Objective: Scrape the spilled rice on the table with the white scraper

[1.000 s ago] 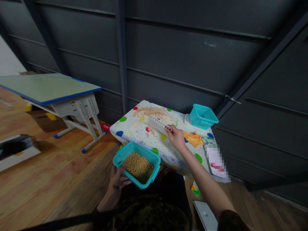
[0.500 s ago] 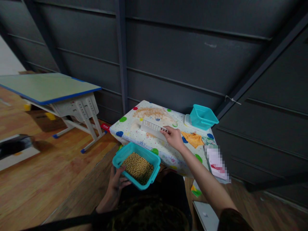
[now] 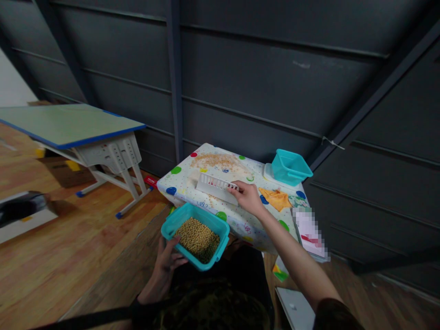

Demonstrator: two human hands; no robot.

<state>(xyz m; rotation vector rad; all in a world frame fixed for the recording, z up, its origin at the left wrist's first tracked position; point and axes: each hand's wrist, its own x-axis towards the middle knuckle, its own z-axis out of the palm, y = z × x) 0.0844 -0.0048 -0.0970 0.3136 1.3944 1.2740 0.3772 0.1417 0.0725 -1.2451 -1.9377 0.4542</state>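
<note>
My left hand (image 3: 168, 254) grips a turquoise plastic tub (image 3: 225, 233) by its left side, below the table's front edge. Soybeans (image 3: 195, 236) cover its bottom, with some green beans at the near right corner. A white slotted plastic strip (image 3: 216, 189) is pinched at its right end by my right hand (image 3: 246, 196), standing on edge over the tablecloth. Some beans show just in front of the strip, partly hidden. Beyond it, more beans (image 3: 220, 160) lie spread on the cloth.
On the table, covered with a balloon-print cloth (image 3: 233, 220), a second turquoise tub (image 3: 290, 167) stands on a white base (image 3: 268, 172) at the back right. An orange cloth (image 3: 275, 198) and a blurred booklet (image 3: 309, 231) lie on the right. A green-topped desk (image 3: 68, 121) stands left.
My right hand has drawn the white strip slightly toward me, closer to the tub and over the nearer beans. The left hand and tub are almost still.
</note>
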